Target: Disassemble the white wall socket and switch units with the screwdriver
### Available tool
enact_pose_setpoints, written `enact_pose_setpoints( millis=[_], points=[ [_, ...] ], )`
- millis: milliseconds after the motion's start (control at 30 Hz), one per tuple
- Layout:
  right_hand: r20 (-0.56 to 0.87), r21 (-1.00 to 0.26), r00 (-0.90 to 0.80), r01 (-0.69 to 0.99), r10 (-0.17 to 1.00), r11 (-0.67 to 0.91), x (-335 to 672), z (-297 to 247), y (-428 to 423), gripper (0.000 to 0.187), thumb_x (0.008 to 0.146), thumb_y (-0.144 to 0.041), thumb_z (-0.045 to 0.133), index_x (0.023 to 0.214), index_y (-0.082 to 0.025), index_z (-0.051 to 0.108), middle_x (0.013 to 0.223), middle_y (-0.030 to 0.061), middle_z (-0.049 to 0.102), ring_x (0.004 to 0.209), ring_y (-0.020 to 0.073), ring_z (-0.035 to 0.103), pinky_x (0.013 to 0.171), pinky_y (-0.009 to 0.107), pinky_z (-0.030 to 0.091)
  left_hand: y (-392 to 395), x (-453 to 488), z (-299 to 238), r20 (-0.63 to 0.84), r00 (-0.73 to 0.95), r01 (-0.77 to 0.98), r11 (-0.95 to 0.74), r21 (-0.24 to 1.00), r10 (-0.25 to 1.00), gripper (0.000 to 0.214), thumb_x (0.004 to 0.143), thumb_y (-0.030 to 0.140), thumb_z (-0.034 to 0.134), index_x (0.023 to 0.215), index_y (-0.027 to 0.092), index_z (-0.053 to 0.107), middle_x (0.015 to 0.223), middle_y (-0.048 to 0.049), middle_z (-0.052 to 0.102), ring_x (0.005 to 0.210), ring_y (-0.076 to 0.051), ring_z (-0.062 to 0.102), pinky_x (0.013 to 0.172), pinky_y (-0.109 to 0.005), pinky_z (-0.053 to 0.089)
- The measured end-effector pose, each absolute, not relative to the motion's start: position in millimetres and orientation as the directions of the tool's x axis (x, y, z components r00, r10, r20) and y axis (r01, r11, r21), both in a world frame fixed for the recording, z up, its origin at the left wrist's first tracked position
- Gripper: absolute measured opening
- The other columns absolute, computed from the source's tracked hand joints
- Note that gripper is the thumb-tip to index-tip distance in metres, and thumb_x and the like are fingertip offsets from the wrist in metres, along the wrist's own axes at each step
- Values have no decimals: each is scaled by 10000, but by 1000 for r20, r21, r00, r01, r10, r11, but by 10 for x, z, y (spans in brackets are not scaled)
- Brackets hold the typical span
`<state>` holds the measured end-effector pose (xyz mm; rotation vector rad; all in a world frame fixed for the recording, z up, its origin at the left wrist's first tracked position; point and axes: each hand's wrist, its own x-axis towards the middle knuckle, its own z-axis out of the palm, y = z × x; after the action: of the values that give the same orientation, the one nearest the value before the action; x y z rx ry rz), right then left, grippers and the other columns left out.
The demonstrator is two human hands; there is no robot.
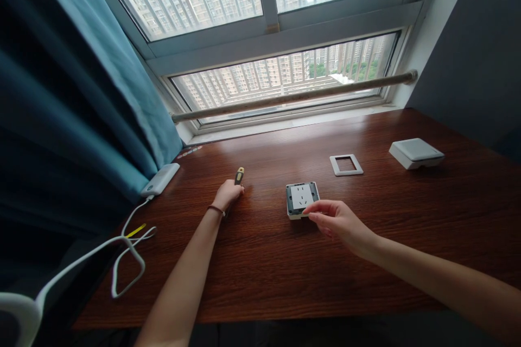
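Note:
My left hand [228, 193] is closed around a screwdriver with a yellow and black handle [240, 174] lying on the wooden desk [264, 260]. A dark band circles that wrist. My right hand [336, 220] pinches the near edge of a wall socket module [302, 198], white face in a dark grey body, flat on the desk. Beyond it lies a white square frame [345, 165]. Further right sits a white box-shaped cover [415, 153].
A white power bank [160, 179] with a white cable [128, 249] rests at the desk's left edge beside a blue curtain [81, 92]. A window with a rail [293, 96] runs along the back. A grey wall [480, 54] bounds the right side.

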<state>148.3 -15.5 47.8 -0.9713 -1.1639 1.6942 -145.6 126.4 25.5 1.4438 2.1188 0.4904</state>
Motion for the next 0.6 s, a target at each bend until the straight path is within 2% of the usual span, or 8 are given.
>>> enact_pose_setpoints(
  millis=[333,600],
  points=[
    [-149,-936,-390,-240,909,-257,1453,466,-197,267,706,-359,680,830,-124,653,469,-75,383,411,35,305,389,192,225,1264,-1439,300,-215,-239,821,315,476,947,119,585,178,624,535,150,521,494,-21,533,555,-186,554,496,-233,326],
    [-172,-928,-392,-244,903,-283,1471,442,-175,263,711,-358,682,806,-117,637,498,-64,405,428,31,322,395,190,199,1160,-1363,500,-196,-114,843,199,500,974,190,619,273,638,539,153,515,477,-1,500,548,-171,523,513,-232,331]
  ],
)
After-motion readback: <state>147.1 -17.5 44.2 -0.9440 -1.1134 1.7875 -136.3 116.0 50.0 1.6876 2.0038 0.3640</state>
